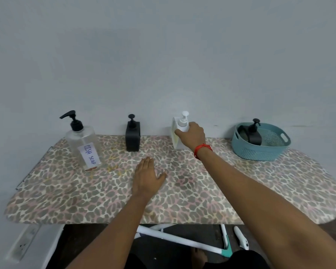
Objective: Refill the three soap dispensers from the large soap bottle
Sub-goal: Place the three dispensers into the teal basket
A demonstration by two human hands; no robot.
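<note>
A large clear bottle [81, 141] with a black pump and a "DISH SOAP" label stands at the back left of the board. To its right, a square black dispenser [132, 135] stands upright. My right hand [192, 135] is closed around a white dispenser [182, 124] with a white pump, near the wall. A third dispenser, black [254, 133], lies tilted inside the teal basket [260, 150] at the back right. My left hand [146, 176] rests flat on the cover, fingers together, holding nothing.
The work surface is an ironing board with a leopard-print cover [241, 191], pushed against a grey wall. Its white legs [175, 239] and a power strip [22, 243] show below the front edge. A red band circles my right wrist.
</note>
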